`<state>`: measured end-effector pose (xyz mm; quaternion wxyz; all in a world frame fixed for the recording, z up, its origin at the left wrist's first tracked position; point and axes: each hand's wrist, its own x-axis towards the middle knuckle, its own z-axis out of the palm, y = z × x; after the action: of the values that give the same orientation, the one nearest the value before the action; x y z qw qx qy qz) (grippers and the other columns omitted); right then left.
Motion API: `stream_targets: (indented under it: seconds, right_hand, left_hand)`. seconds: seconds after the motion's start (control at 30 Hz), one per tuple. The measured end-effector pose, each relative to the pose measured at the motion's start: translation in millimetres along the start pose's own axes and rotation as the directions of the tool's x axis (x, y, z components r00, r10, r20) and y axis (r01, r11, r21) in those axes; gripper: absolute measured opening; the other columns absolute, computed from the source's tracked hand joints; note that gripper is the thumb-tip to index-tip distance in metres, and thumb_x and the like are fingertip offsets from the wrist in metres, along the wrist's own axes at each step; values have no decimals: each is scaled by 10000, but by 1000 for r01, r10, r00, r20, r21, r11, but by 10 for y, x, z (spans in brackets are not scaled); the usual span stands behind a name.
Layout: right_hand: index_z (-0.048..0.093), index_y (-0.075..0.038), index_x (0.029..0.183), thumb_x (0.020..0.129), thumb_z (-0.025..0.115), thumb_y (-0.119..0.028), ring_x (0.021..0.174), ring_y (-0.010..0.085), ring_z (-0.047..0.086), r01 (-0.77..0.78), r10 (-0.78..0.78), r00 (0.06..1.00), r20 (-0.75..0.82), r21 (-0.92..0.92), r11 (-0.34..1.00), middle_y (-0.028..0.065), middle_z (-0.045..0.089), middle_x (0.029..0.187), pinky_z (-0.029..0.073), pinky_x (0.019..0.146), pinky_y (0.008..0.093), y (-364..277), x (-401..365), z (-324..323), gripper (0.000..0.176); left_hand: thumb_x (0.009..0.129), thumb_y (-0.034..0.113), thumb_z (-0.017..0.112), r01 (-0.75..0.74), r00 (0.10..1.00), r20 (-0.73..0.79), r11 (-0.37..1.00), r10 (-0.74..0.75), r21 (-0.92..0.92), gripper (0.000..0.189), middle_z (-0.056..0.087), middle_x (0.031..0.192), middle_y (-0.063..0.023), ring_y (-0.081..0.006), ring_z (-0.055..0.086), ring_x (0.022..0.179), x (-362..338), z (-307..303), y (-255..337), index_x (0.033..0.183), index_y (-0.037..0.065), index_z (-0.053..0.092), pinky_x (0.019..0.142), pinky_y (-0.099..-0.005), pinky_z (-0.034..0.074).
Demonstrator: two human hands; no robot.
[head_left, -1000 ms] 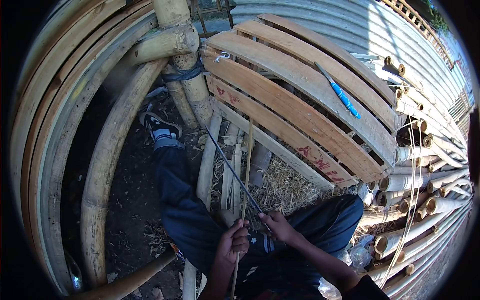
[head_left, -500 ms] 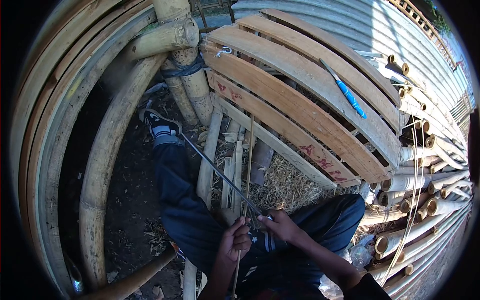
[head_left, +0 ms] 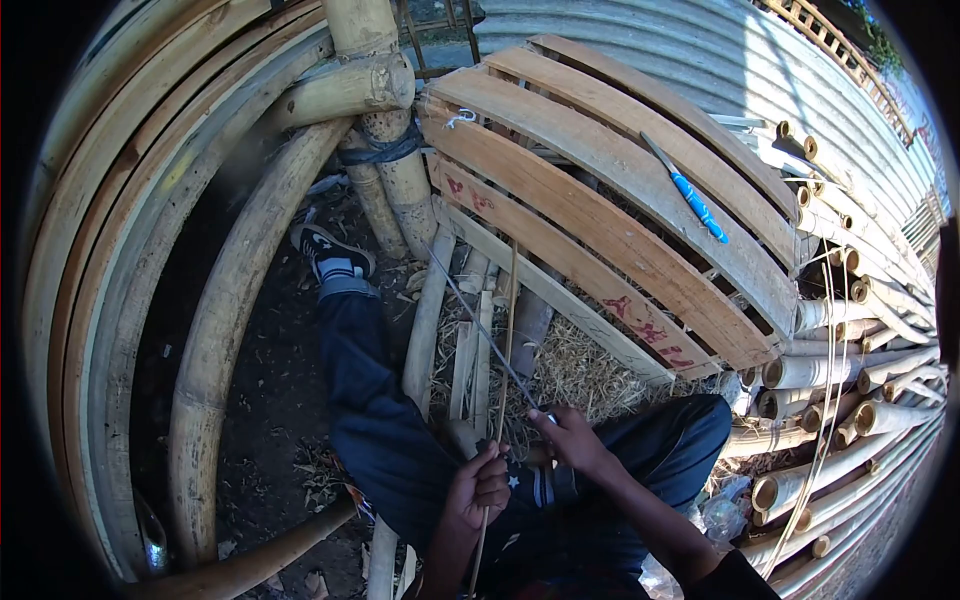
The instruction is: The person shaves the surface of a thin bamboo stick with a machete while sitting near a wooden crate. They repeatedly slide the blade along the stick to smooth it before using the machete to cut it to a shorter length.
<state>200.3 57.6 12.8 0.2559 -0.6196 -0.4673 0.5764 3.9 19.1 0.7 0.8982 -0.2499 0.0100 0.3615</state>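
My left hand [head_left: 480, 488] is closed around a thin bamboo strip [head_left: 512, 310], low in the middle of the view. The strip runs up from the fist toward the slatted wooden crate and down below the hand. Just to the right, my right hand [head_left: 568, 440] grips the near end of a long, thin, dark metal tool [head_left: 478, 322], a narrow blade or rod. Its far end points up and left, near my shoe [head_left: 332, 255], and it passes close beside the strip. The fingers hide the end being gripped. Both hands are between my legs [head_left: 375, 400].
A slatted wooden crate [head_left: 600, 220] stands in front, with a blue-handled knife [head_left: 690, 195] lying on top. Thick bamboo poles [head_left: 215, 330] rise on the left. Cut bamboo poles [head_left: 800, 372] are stacked at right, with thin strips [head_left: 828, 400] leaning there. Shavings [head_left: 575, 365] cover the ground.
My right hand has moved slightly up and right, and the metal tool has swung away from my shoe, now pointing more steeply upward. The left hand keeps hold of the strip. The view has shifted slightly.
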Motion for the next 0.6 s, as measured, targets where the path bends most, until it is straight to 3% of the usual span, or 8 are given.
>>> stream_targets:
  seconds: [0.07,0.17,0.3,0.6]
  right_hand:
    - [545,30,698,928,540,-433,454,152,504,74,-69,997,40,-129,989,95,508,502,419,468,336,27,-101,18,517]
    - [551,26,699,925,548,-429,463,141,495,105,-100,994,44,-123,987,83,495,498,416,470,334,95,-159,56,508]
    - [553,19,709,926,541,-459,469,121,490,17,-20,997,75,44,999,51,490,500,406,461,316,179,-102,108,525]
    - [526,-8,721,936,523,-469,443,97,473,-5,-2,996,94,69,998,24,477,493,374,425,277,210,-39,130,508]
  left_hand:
    - [1017,162,382,10,1000,15,1000,-10,-10,253,239,561,76,10,171,376,-8,-17,10,1087,-33,528,297,-154,146]
    - [1019,168,377,26,1000,10,999,-26,-25,263,237,557,77,11,171,377,4,-37,27,1089,-35,529,297,-154,146]
    - [1021,177,371,1,1000,-31,1000,0,27,275,233,556,78,8,169,377,20,-10,52,1087,-32,537,299,-154,145]
    - [1019,173,377,-16,998,-57,999,18,45,269,229,558,79,5,167,379,30,-10,88,1079,-21,554,302,-154,146]
